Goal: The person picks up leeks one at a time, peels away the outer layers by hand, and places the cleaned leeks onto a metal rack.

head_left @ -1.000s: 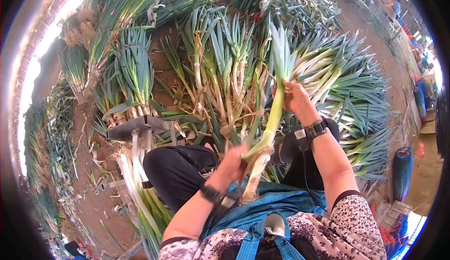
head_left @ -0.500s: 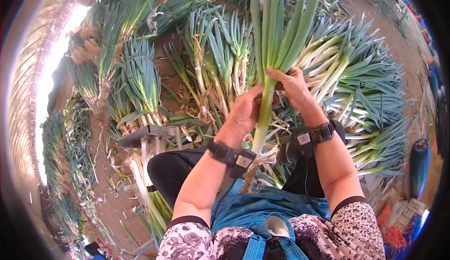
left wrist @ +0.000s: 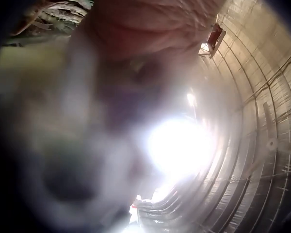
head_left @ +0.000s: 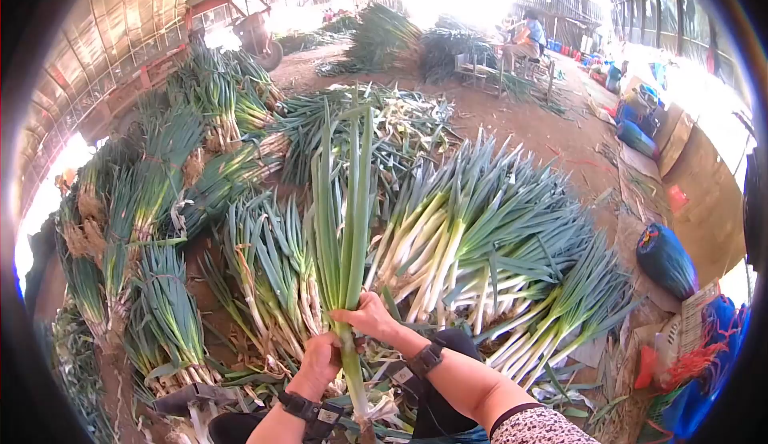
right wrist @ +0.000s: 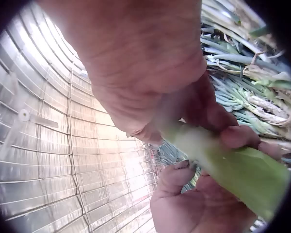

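Observation:
A large leek (head_left: 353,374) stands upright in front of the person, its long green leaves fanning up. The right hand (head_left: 371,318) grips it just where the leaves spread. Slightly lower, the left hand (head_left: 322,358) curls round the same stalk. In the right wrist view the right hand (right wrist: 145,68) and the left hand (right wrist: 199,206) hold the pale green stalk (right wrist: 242,172) from opposite sides. The left wrist view is mostly blurred; the left hand (left wrist: 150,29) shows at its top, its fingertips hidden.
Loose leeks (head_left: 464,244) lie fanned out at the right, and tied bundles (head_left: 172,308) stand at the left. A metal stand (head_left: 196,396) is at lower left. Blue rolls (head_left: 666,260) lie far right. Farther back a person (head_left: 528,36) sits near a tractor (head_left: 252,32).
The left hand has moved up from the leek's lower end to the stalk just below the right hand. Outer leaves now spread open. The head view has tilted up and swung right.

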Demonstrator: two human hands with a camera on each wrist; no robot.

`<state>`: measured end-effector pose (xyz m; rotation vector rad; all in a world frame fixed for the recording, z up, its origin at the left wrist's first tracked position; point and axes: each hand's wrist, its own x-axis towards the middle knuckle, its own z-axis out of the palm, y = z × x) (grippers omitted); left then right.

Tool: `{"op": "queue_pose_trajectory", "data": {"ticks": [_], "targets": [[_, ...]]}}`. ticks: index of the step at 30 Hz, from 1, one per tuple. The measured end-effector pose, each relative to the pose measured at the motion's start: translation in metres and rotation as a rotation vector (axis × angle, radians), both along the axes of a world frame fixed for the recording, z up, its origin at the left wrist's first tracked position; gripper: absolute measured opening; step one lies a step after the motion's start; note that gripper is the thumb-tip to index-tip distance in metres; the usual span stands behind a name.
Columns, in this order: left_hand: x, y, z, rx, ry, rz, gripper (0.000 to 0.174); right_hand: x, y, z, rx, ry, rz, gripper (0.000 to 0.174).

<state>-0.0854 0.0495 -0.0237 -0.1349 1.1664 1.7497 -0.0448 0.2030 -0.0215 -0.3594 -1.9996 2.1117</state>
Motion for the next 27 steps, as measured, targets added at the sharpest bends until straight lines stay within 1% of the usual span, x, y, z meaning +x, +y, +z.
{"op": "queue_pose_trajectory", "data": {"ticks": [1,2,3,4,5,7,8,9,10,11,12,13,14,16,17,18,19,20,21,22,23,25,27], "targets": [[0.005,-0.002,0.018,0.003,0.005,0.008,0.027,0.0,-0.002,-0.005,0.003,0.005,0.008,0.018],[0.01,-0.006,0.039,-0.122,0.158,-0.08,0.025,0.0,-0.006,-0.008,-0.005,0.02,0.021,0.018],[0.014,-0.01,0.049,-0.249,0.308,-0.167,0.023,0.0,-0.009,-0.012,-0.012,0.033,0.035,0.017],[0.013,-0.014,0.043,-0.318,0.411,-0.152,0.023,0.001,-0.013,-0.008,0.031,0.071,0.023,0.016],[0.01,-0.018,0.039,-0.321,0.407,-0.145,0.023,0.002,-0.016,-0.004,0.03,0.069,0.031,0.016],[0.008,-0.031,0.03,-0.424,0.633,-0.254,0.022,0.001,-0.023,0.001,0.014,0.026,-0.035,0.016],[0.008,-0.038,0.028,-0.423,0.857,-0.281,0.021,0.003,-0.026,0.01,-0.012,0.094,-0.04,0.016],[0.007,-0.039,0.019,-0.393,1.169,-0.24,0.019,-0.002,-0.025,0.005,0.133,0.092,-0.052,0.018],[0.009,-0.039,0.009,-0.395,1.247,-0.164,0.018,0.0,-0.03,0.018,0.067,0.077,-0.055,0.017],[0.01,-0.043,0.015,-0.476,1.304,-0.242,0.027,-0.002,-0.034,0.017,0.035,0.109,-0.052,0.015],[0.009,-0.045,0.019,-0.586,1.268,-0.294,0.024,-0.01,-0.032,0.003,0.118,0.149,-0.039,0.013],[0.008,-0.048,0.02,-0.633,1.216,-0.307,0.022,-0.015,-0.034,-0.007,0.095,0.049,-0.023,0.013],[0.003,-0.049,0.014,-0.695,1.186,-0.272,0.022,-0.014,-0.038,0.001,0.012,0.04,-0.007,0.014],[0.016,-0.053,0.0,-0.771,1.149,-0.256,0.021,-0.017,-0.033,0.0,-0.025,-0.067,0.011,0.013],[0.018,-0.052,-0.005,-0.523,0.712,0.022,0.022,-0.024,-0.033,-0.005,-0.182,-0.014,0.013,0.016],[0.017,-0.052,-0.008,-0.258,0.274,0.283,0.022,-0.024,-0.029,-0.007,-0.229,-0.05,0.037,0.016],[0.015,-0.058,-0.023,-0.266,0.27,0.283,0.022,-0.023,-0.028,0.0,-0.275,-0.089,0.06,0.015],[0.011,-0.064,-0.048,-0.076,0.001,0.311,0.024,-0.021,-0.029,0.008,-0.279,-0.092,0.06,0.015],[0.01,-0.068,-0.062,0.116,-0.269,0.335,0.026,-0.019,-0.03,0.015,-0.388,-0.084,0.117,0.018],[0.013,-0.066,-0.052,0.209,-0.242,0.161,0.03,-0.018,-0.031,0.016,-0.499,-0.077,0.173,0.022],[0.017,-0.061,-0.038,0.205,-0.247,0.16,0.03,-0.019,-0.031,0.013,-0.502,-0.081,0.17,0.022],[0.024,-0.051,-0.014,0.284,-0.214,0.235,0.033,-0.025,-0.03,0.005,-0.59,-0.036,0.183,0.028],[0.025,-0.049,-0.009,0.267,-0.209,0.238,0.033,-0.026,-0.026,0.002,-0.599,-0.033,0.196,0.027]]}}
